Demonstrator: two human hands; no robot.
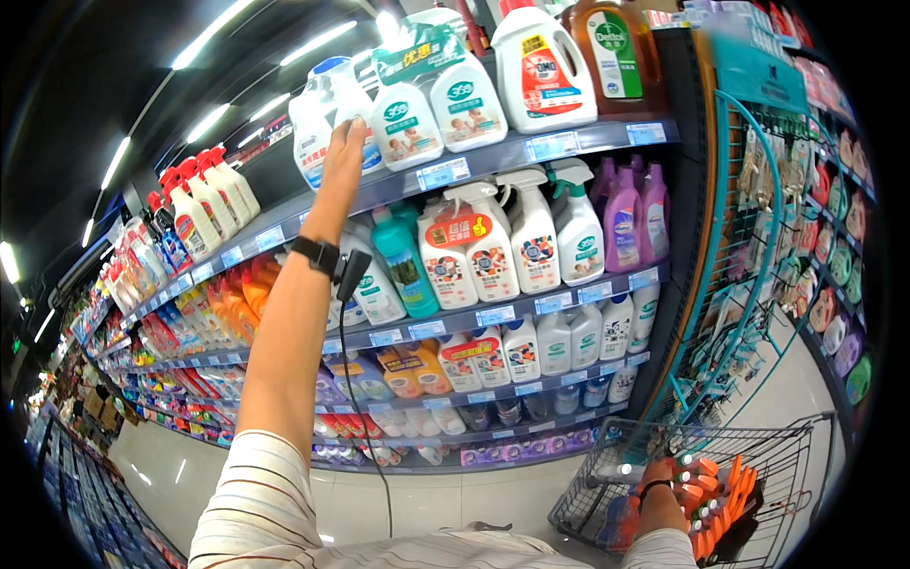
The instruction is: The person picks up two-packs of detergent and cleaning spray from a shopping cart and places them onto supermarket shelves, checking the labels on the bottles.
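Note:
My left hand (344,158) is raised to the top shelf. Its fingers lie against a white cleaner bottle (353,96); whether they close around it is hidden. Another white bottle (310,139) stands to its left, and a shrink-wrapped twin pack of white bottles (441,107) to its right. Low on the right, my right hand (658,471) reaches into a wire shopping cart (565,508) among bottles with orange parts (689,494). A pale bottle with a white cap (610,471) lies beside it. What the right fingers touch cannot be made out.
A long shelf unit (490,313) of cleaning bottles runs ahead and to the left. An OMO jug (544,75) and a brown Dettol bottle (617,60) stand top right. A teal wire rack (771,163) borders the shelf end. From my left wrist a black cable (348,384) hangs.

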